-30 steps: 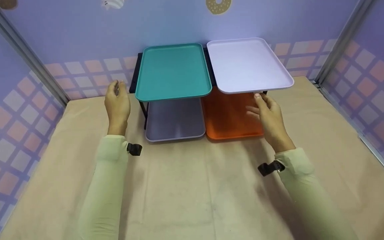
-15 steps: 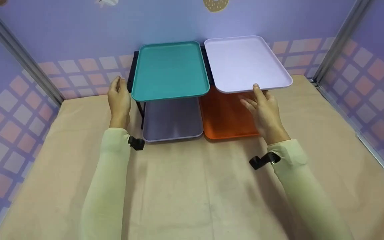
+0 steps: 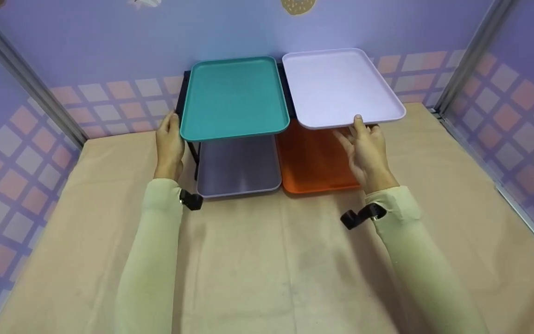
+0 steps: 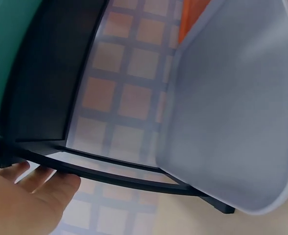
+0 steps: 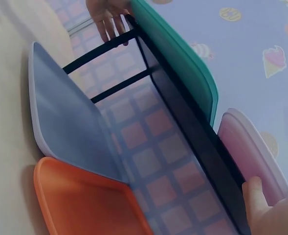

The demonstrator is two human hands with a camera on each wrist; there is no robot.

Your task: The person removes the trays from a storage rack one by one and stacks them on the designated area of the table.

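Pale-yellow sleeves cover both forearms, which reach forward over the tan cloth-covered table (image 3: 267, 260) toward a black two-tier rack (image 3: 188, 116) against the back wall. The left arm runs almost straight ahead, its wrist level with the front of the rack. The left hand (image 3: 170, 144) stands on edge at the rack's left end, just beside the teal tray (image 3: 233, 96) on the upper shelf. In the left wrist view its fingers (image 4: 41, 183) lie nearly straight against the black frame bar (image 4: 99, 171) at the shelf's corner; they touch it and are not wrapped around it, so the hand is largely open.

The right arm angles inward from the lower right. The right hand (image 3: 365, 148) is raised to the front edge of the lilac tray (image 3: 339, 86), which sits on the upper shelf to the right of the teal one. Its thumb rests on top of the tray's front rim while the fingers go beneath, pinching the edge; the right wrist view shows the thumb (image 5: 254, 196) pressed at the rim of that tray (image 5: 251, 142).

Below, on the table under the shelf, a grey tray (image 3: 239, 164) lies on the left and an orange tray (image 3: 313, 160) on the right, side by side and touching.
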